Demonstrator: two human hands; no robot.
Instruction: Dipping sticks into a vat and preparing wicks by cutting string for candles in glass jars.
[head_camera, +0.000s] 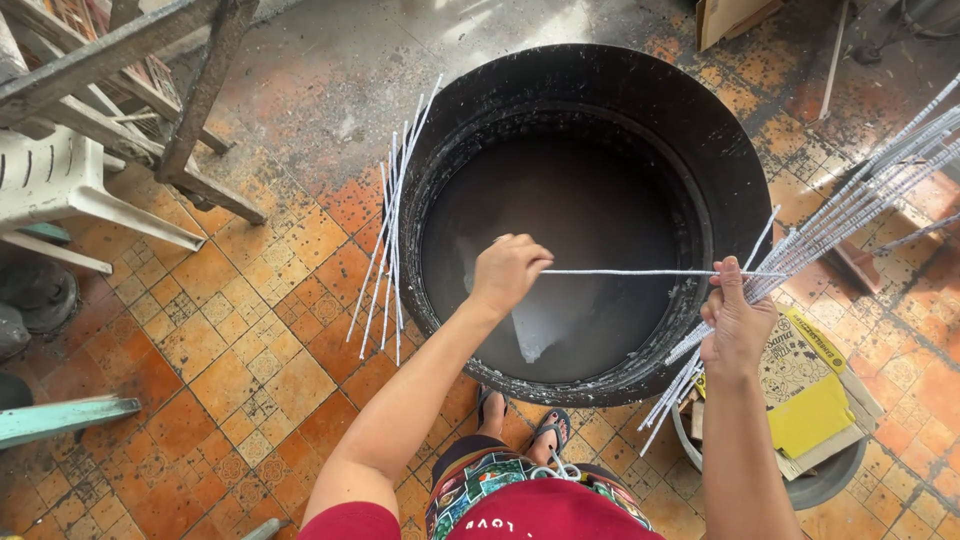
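My right hand (738, 322) grips a bundle of several long thin white-coated sticks (860, 200) that fan up to the right. My left hand (507, 272) is closed on one end of a single white stick (640, 272), held level above a big round black vat (590, 75). The vat holds a dark liquid (580, 220) with a pale patch near its front. Several more white sticks (392, 230) lean against the vat's left outer rim, their lower ends on the floor.
The floor is orange patterned tile (230, 370). A white plastic chair (60, 190) and a stained wooden frame (180, 90) stand at the left. A bucket with yellow cardboard (815, 410) sits at my right. My sandalled feet (550, 425) are close to the vat.
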